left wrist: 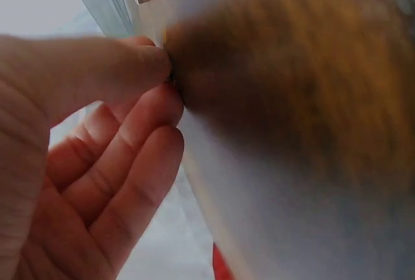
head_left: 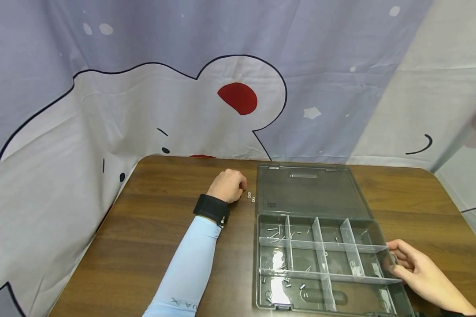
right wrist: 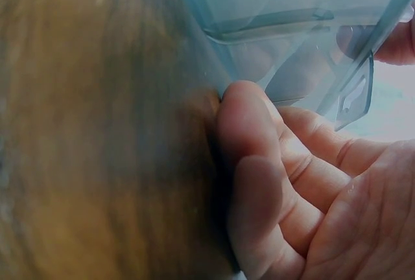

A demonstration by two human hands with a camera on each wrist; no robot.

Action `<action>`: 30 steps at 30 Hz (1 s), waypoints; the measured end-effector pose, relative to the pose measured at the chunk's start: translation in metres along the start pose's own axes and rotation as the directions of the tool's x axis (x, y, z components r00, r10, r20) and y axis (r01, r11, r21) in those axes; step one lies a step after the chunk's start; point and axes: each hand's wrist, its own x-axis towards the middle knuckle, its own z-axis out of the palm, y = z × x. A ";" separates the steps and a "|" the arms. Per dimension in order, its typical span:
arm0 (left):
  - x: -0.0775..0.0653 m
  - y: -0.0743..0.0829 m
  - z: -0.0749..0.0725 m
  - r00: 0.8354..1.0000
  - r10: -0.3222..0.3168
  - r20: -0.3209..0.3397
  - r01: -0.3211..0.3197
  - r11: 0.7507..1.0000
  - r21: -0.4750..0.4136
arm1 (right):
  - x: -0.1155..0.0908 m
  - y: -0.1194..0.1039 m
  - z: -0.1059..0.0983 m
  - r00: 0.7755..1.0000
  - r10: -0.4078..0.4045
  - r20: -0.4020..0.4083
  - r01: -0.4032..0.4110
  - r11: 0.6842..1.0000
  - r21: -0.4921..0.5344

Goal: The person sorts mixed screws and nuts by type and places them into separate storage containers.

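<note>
At the back of the wooden table, my left hand [head_left: 227, 185] is beside a few small silver nuts [head_left: 249, 195]. In the left wrist view its thumb [left wrist: 152, 63] and index finger meet at the table surface, pinching a small metal piece almost wholly hidden between the tips. The other fingers are loosely bent. A grey clear-plastic compartment box [head_left: 365, 297] lies with its lid [head_left: 309, 189] folded back. My right hand [head_left: 414, 266] grips the box's right side, thumb at the upper rim and fingers [right wrist: 249, 121] low against the side by the table.
Thin dividers [head_left: 317, 231] split the box into several compartments. Small screws [head_left: 275, 233] lie in the back-left one, and short metal cylinders [head_left: 303, 286] at the front. A patterned curtain [head_left: 174, 105] hangs behind the wooden table [head_left: 154, 229].
</note>
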 end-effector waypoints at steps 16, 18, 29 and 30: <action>-0.006 0.063 -0.045 0.955 0.263 -0.137 -0.281 0.950 -0.136 | -0.001 0.002 0.000 0.999 0.035 0.007 -0.035 0.999 -0.024; -0.008 0.082 -0.048 0.918 0.351 -0.185 -0.380 0.913 -0.152 | 0.000 0.002 0.001 1.000 0.028 0.001 -0.028 0.999 -0.026; -0.028 0.173 -0.037 0.730 0.635 -0.255 -0.681 0.708 -0.187 | 0.002 -0.001 0.001 1.000 0.024 0.017 -0.023 1.000 -0.020; -0.030 0.179 -0.036 0.720 0.647 -0.250 -0.691 0.698 -0.186 | 0.002 -0.001 0.001 1.000 0.022 0.017 -0.022 1.000 -0.017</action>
